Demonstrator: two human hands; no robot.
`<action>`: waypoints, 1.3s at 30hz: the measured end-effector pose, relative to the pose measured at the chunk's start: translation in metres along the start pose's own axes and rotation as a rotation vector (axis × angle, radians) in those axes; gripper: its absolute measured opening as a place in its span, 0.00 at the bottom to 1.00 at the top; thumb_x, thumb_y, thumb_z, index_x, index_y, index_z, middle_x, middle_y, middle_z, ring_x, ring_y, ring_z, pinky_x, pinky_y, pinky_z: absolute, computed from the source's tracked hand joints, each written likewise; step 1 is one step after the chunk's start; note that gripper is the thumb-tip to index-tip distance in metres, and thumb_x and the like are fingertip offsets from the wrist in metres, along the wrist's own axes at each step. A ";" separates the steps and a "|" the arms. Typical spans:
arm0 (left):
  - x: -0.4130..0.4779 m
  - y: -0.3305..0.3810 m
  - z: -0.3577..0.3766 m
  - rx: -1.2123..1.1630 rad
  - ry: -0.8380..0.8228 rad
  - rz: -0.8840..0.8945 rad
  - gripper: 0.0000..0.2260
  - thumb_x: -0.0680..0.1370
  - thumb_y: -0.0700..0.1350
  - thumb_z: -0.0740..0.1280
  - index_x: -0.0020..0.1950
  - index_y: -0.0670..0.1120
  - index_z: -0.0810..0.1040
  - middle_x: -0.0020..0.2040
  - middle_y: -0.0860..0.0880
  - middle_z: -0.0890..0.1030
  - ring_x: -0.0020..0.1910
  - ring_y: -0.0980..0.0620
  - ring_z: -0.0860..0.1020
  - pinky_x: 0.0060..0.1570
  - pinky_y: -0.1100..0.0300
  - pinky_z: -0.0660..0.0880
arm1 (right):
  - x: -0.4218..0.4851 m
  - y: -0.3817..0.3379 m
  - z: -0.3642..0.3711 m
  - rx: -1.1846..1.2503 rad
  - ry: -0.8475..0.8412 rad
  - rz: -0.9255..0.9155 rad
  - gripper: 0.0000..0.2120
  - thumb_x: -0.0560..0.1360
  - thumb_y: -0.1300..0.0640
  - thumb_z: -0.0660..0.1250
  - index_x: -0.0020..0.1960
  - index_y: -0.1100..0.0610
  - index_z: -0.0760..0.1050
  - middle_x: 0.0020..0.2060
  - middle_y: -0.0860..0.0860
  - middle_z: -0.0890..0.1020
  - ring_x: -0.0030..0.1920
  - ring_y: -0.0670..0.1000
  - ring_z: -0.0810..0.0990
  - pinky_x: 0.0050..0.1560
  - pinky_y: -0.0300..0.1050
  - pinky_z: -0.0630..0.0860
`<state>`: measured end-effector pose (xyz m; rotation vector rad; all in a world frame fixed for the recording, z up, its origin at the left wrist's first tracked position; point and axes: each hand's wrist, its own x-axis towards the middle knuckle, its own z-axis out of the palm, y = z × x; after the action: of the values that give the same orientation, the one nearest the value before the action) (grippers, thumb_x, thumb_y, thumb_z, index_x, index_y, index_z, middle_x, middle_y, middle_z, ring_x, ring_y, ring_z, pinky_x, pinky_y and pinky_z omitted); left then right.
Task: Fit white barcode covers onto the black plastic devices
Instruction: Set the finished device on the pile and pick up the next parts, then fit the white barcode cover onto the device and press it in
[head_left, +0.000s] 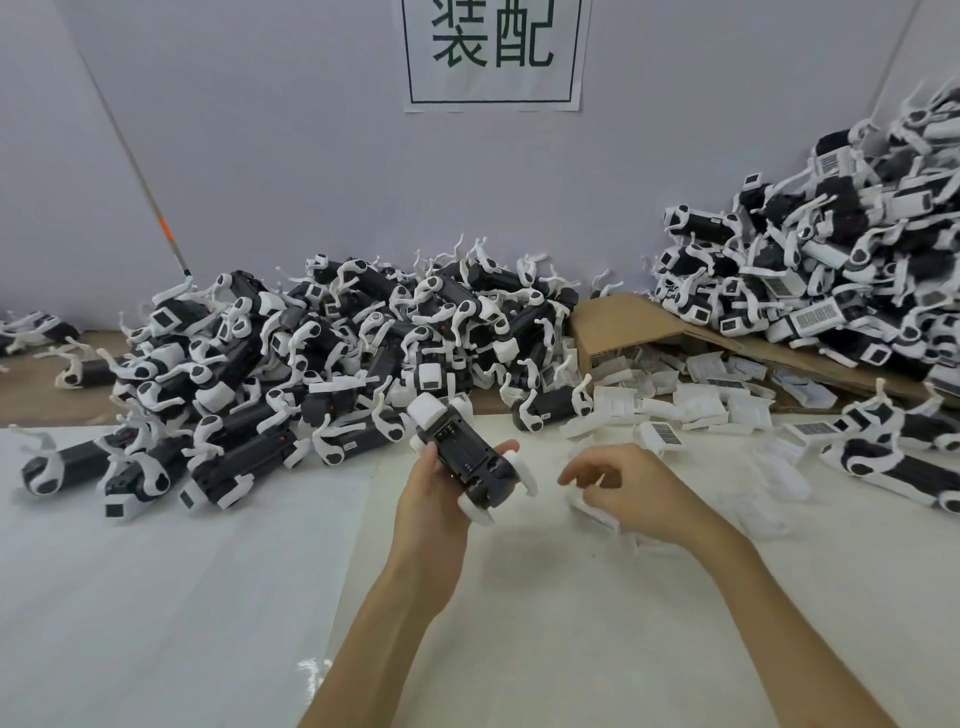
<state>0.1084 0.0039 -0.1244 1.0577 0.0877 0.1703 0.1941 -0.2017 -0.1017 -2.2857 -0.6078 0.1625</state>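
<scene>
Many black devices (311, 353) on white table (156, 597)

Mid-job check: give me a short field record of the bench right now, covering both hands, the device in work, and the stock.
left: left hand grips a black device, held above the table
device state: dark recess faces up, no cover on it
right: right hand curled over a white cover on the table; grip unclear
spares: loose covers spilling from the cardboard box
stock: left heap and right heap by the wall
</scene>
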 end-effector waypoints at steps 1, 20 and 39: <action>0.000 -0.001 0.000 0.025 0.001 0.012 0.21 0.86 0.55 0.50 0.73 0.47 0.69 0.60 0.41 0.83 0.60 0.46 0.82 0.68 0.48 0.68 | 0.000 -0.001 -0.002 0.100 0.026 -0.019 0.23 0.75 0.69 0.64 0.44 0.40 0.83 0.45 0.47 0.83 0.42 0.42 0.80 0.44 0.37 0.77; -0.008 -0.002 0.009 0.182 0.027 0.101 0.25 0.78 0.57 0.62 0.68 0.43 0.77 0.61 0.47 0.84 0.57 0.50 0.82 0.57 0.54 0.71 | 0.002 -0.013 0.012 1.137 -0.115 -0.149 0.29 0.64 0.72 0.69 0.64 0.58 0.75 0.52 0.56 0.84 0.49 0.52 0.84 0.47 0.44 0.81; -0.017 -0.007 0.023 0.449 0.016 0.233 0.12 0.84 0.39 0.62 0.59 0.52 0.81 0.51 0.56 0.86 0.49 0.60 0.83 0.44 0.70 0.74 | -0.002 -0.031 0.046 0.704 0.290 -0.108 0.18 0.68 0.52 0.80 0.53 0.52 0.78 0.50 0.48 0.83 0.52 0.48 0.81 0.46 0.37 0.77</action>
<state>0.0955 -0.0218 -0.1192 1.5153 0.0158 0.3818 0.1668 -0.1540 -0.1127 -1.5546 -0.4296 -0.0127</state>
